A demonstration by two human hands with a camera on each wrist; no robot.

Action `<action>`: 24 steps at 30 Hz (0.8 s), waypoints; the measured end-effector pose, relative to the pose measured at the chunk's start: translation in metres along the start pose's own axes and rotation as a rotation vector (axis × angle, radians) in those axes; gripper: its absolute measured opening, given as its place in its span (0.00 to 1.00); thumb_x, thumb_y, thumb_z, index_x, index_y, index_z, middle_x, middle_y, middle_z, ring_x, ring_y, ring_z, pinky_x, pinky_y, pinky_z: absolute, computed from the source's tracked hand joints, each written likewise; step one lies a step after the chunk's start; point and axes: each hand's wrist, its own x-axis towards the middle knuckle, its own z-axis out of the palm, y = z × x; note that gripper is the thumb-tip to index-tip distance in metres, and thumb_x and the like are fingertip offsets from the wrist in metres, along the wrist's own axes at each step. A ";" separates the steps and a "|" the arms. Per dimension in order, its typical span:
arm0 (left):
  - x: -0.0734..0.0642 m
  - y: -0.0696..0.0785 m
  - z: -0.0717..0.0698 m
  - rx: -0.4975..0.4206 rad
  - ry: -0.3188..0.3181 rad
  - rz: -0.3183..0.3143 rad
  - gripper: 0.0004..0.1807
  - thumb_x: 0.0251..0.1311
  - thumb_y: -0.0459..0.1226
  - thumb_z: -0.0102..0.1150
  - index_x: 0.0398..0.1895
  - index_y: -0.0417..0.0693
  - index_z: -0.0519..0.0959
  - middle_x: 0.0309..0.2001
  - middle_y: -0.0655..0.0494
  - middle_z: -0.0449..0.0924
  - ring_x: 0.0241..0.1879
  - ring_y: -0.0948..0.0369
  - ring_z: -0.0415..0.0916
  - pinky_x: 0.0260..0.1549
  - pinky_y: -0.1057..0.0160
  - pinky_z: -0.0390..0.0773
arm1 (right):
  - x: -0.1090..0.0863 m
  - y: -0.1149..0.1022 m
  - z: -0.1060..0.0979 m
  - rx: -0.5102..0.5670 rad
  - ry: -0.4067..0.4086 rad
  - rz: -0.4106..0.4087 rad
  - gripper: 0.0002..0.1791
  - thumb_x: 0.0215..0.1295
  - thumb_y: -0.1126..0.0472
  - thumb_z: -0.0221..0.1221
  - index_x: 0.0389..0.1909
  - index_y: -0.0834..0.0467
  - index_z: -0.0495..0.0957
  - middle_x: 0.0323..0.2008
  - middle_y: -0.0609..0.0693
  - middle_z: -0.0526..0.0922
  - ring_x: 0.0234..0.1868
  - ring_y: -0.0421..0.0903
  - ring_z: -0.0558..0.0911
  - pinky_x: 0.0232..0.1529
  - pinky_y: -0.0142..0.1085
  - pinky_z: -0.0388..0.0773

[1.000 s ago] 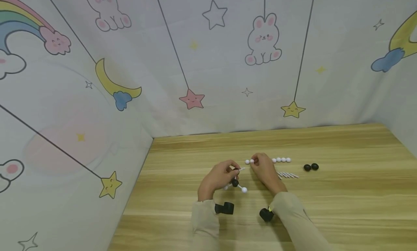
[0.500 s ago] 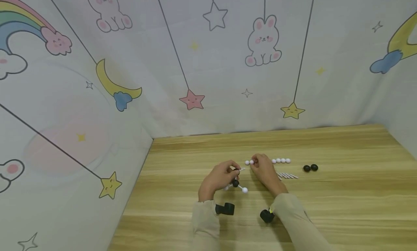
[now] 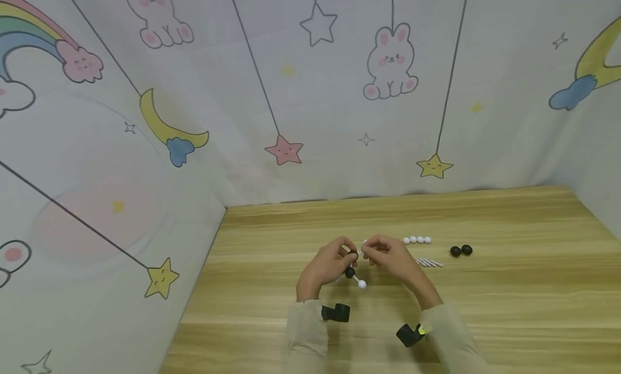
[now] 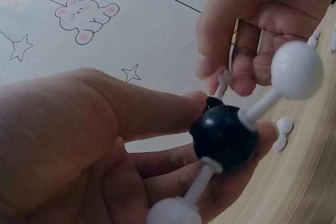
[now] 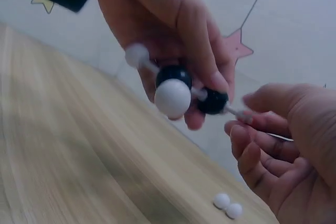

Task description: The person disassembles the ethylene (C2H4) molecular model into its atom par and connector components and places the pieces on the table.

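Head view, lower centre: your left hand pinched the ball-and-stick model; your right hand, grip indeterminable, was at its connector. Fitting appeared underway; alignment seemed required next.

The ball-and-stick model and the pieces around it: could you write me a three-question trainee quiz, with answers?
1. Which hand holds the ball-and-stick model?
2. True or false: in the head view, the loose black balls lie right of the white sticks.
3. Fill in: the row of white balls beyond those sticks has ___ balls.

Key: 1. The left hand. 2. True. 3. Four.
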 end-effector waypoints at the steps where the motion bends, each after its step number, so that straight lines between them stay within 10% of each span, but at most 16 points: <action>1: 0.000 0.000 0.000 0.001 0.000 0.004 0.08 0.70 0.40 0.51 0.47 0.49 0.73 0.36 0.52 0.83 0.31 0.62 0.79 0.33 0.61 0.75 | -0.002 -0.002 0.000 0.024 -0.034 -0.009 0.17 0.67 0.52 0.58 0.45 0.62 0.77 0.38 0.64 0.80 0.31 0.53 0.79 0.32 0.41 0.77; 24: -0.001 0.005 0.000 -0.050 -0.074 0.059 0.04 0.69 0.39 0.52 0.43 0.51 0.72 0.35 0.52 0.83 0.32 0.62 0.80 0.35 0.61 0.77 | -0.011 0.006 -0.006 0.118 -0.074 -0.075 0.13 0.68 0.56 0.58 0.43 0.63 0.77 0.34 0.67 0.77 0.30 0.44 0.76 0.35 0.43 0.77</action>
